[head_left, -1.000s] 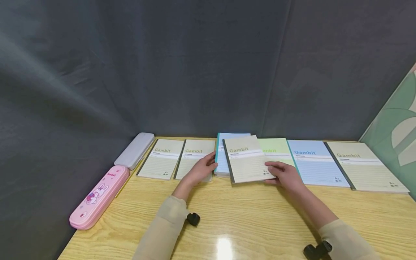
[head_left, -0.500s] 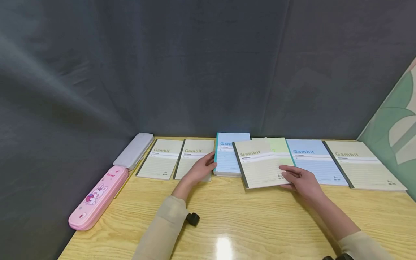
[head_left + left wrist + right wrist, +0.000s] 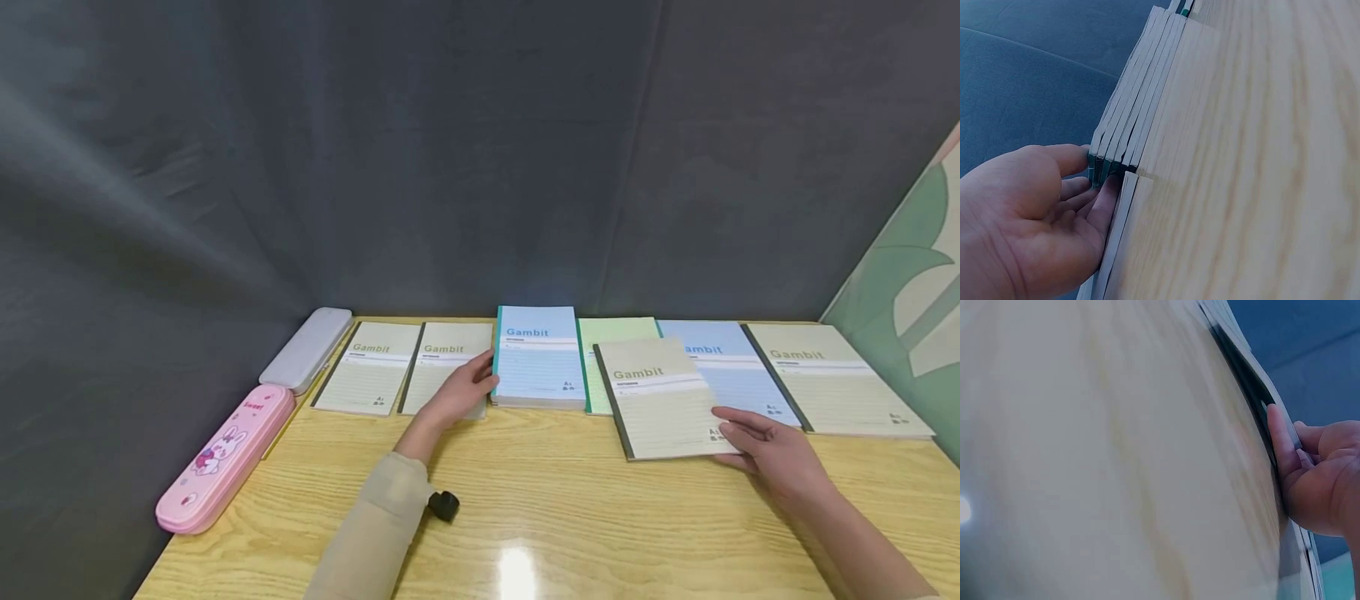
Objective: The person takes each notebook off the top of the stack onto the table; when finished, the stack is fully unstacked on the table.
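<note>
In the head view my right hand (image 3: 780, 454) pinches a beige Gambit notebook (image 3: 663, 417) by its lower right corner. The thumb lies on the cover, the fingers underneath. The notebook is raised slightly, its upper part overlapping a green notebook (image 3: 600, 387) and a blue notebook (image 3: 738, 379). My left hand (image 3: 457, 392) touches the spine side of a notebook stack (image 3: 538, 358) topped by a blue cover. In the left wrist view that hand (image 3: 1035, 219) has its thumb at the stack's corner and other fingers, partly hidden, along the spines. The right wrist view shows my right hand (image 3: 1322, 469) at the notebook's edge.
Two beige notebooks (image 3: 367, 367) lie left of the stack. Another beige notebook (image 3: 840, 383) is at far right. Along the table's left edge are a pink pencil case (image 3: 225, 458), a pale case (image 3: 307, 350) and a thin yellow pencil. A dark curtain (image 3: 480, 150) hangs behind.
My right hand has carried the beige notebook rightward and nearer to me, off the stack, uncovering its blue top cover. My left hand has stayed at the stack's spine side.
</note>
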{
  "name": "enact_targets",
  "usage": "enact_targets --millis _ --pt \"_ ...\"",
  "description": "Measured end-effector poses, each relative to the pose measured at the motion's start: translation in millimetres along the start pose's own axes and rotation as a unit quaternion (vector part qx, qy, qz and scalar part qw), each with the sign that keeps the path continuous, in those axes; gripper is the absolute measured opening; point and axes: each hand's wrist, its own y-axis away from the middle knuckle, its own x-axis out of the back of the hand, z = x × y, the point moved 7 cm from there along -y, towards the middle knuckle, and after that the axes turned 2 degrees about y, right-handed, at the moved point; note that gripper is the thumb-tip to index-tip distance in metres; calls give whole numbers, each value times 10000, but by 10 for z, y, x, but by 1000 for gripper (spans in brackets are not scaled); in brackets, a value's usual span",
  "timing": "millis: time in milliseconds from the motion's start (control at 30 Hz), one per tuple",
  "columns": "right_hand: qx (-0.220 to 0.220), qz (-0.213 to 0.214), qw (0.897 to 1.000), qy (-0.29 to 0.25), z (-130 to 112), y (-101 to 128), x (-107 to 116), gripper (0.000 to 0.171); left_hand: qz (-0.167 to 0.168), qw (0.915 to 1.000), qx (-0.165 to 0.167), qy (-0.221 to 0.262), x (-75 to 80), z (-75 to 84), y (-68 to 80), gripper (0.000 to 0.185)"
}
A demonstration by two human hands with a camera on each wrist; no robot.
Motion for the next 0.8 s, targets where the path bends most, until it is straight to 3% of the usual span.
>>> enact_targets --millis 133,567,800 --pt "6 125 9999 -3 53 109 200 17 2 10000 -27 -8 8 -3 -1 61" --pt "-287 567 9947 802 223 369 631 23 -75 9999 -118 51 -17 10 -1 62" --pt "-399 430 9879 1437 289 462 897 27 -21 10000 -32 19 -13 -14 -14 61"
